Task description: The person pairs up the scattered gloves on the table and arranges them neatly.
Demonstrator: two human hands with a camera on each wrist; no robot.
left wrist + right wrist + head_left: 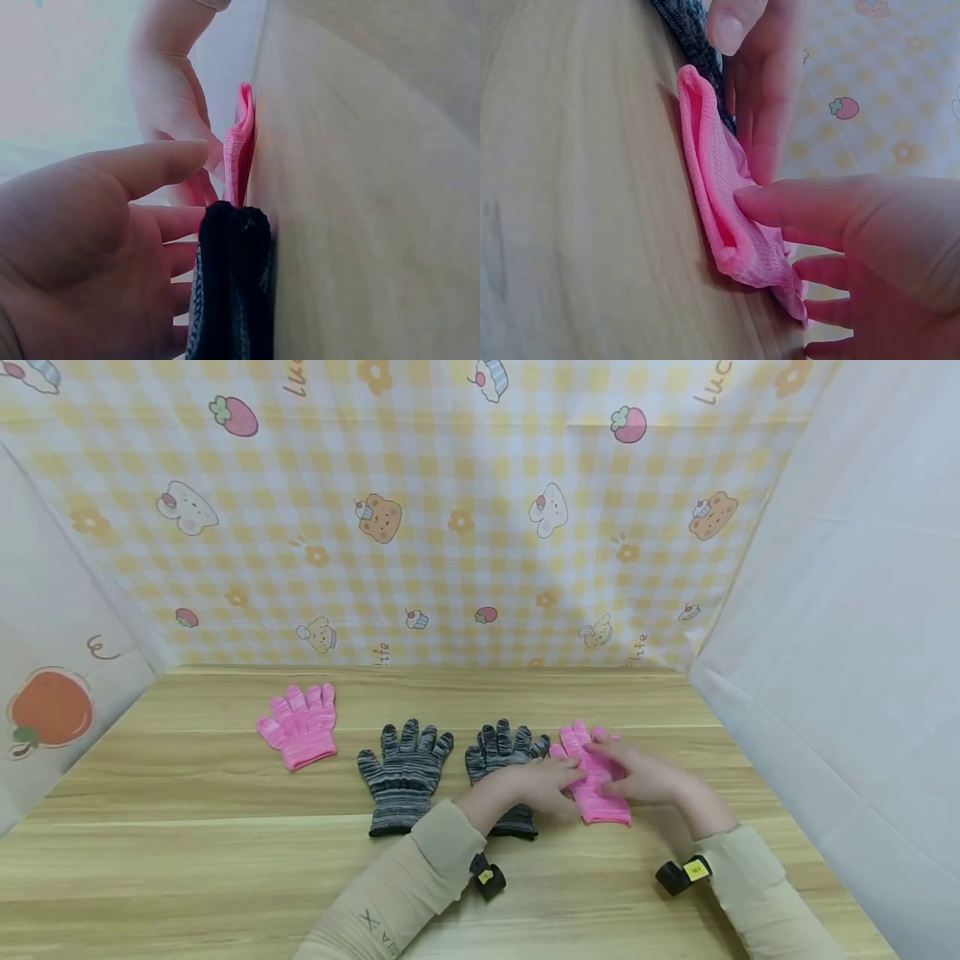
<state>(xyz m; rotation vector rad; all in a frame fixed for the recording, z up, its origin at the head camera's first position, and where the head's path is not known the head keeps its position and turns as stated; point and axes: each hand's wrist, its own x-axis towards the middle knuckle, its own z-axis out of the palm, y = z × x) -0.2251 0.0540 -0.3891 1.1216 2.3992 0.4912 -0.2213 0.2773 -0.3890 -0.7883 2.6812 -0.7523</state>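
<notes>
A pink knitted glove (596, 802) lies flat on the table, fingers away from me. My right hand (647, 774) is over its right side; in the right wrist view the thumb (802, 204) touches the glove near its cuff, the other fingers extended along its edge. My left hand (543, 781) reaches across a black-and-grey striped glove (489, 762) and has its fingertips at the pink glove's left side. Its fingers look relaxed and hold nothing in the left wrist view. The left forearm and hand hide part of the striped glove.
A second black-and-grey glove (405, 785) lies left of the first. Farther left and back is another pink glove (303, 727). The wooden table (187, 877) meets a checked cloth backdrop (450, 568) behind, with white cloth sides.
</notes>
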